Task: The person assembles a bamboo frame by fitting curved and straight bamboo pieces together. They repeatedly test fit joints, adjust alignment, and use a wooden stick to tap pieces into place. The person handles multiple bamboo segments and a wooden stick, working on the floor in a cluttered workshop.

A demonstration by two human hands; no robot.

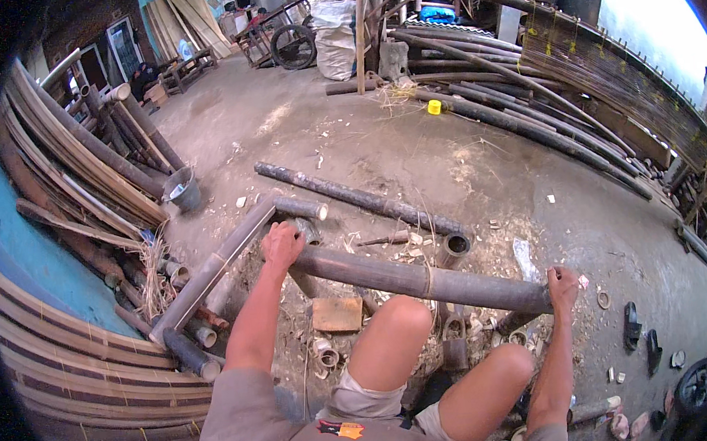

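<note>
A thick dark bamboo pole (374, 273) with a joint ring lies crosswise over the space in front of my knees. My left hand (282, 243) is closed at its left end, and my right hand (564, 286) grips its right end. Left of my left arm, a bamboo frame (228, 250) of joined poles rests low, with short stubs sticking out at its corners. Below the held pole sits a brown wooden block (337, 314). The open mouth of a bamboo tube (455, 246) shows just beyond the pole. My fingertips are only partly visible.
Another long bamboo pole (352, 194) lies on the floor ahead, among scattered chips. A grey bucket (182, 189) stands at left by leaning bamboo strips (69, 142). Poles (544, 133) are stacked at right. Sandals (632, 325) lie near my right side. A handcart (288, 41) stands far back.
</note>
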